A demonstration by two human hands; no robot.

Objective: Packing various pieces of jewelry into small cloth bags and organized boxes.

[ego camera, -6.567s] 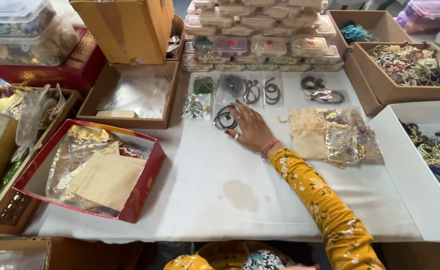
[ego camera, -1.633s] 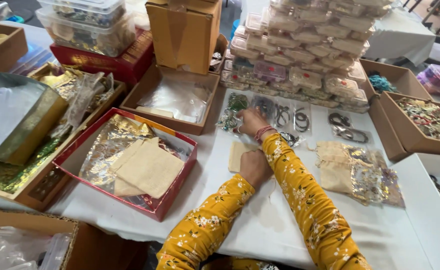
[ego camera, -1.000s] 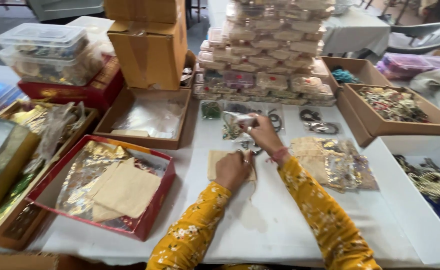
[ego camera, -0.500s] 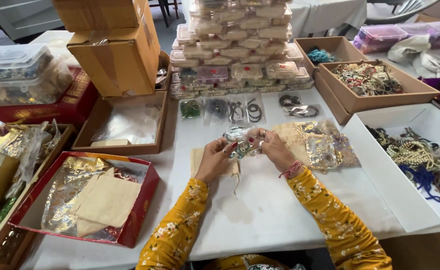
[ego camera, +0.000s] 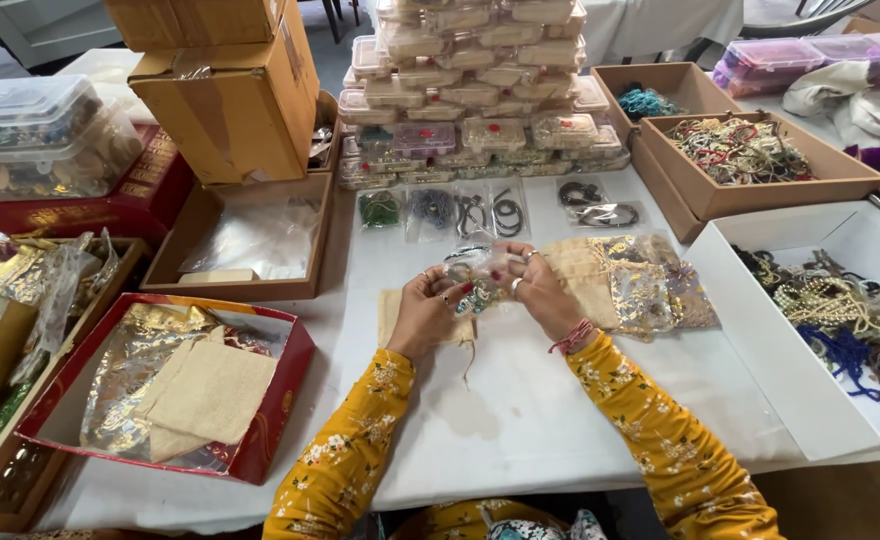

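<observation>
Clear plastic wraps the small packet [ego camera: 475,283] that both hands hold up just above the white surface [ego camera: 560,400], at the middle of the frame. The left hand [ego camera: 422,315] pinches its left side with thumb and fingers, and the right hand [ego camera: 540,295] pinches the right side, fingers curled in; green and dark beads show inside. Under the left hand lies a beige cloth pouch [ego camera: 392,312] with a drawstring. Just right of the right hand sits a pile of gold see-through bags [ego camera: 630,285]. Above the hands, a row of small clear packets [ego camera: 440,210] with dark loops lies flat, and behind them rises a stack of clear plastic boxes [ego camera: 475,90] in the upper middle. A red box [ego camera: 270,420] at lower left holds gold wrap and more beige pouches. Brown cardboard boxes [ego camera: 230,90] stand at upper left. At right, a white tray [ego camera: 760,330] and a brown open box [ego camera: 700,195] carry tangled necklaces.
</observation>
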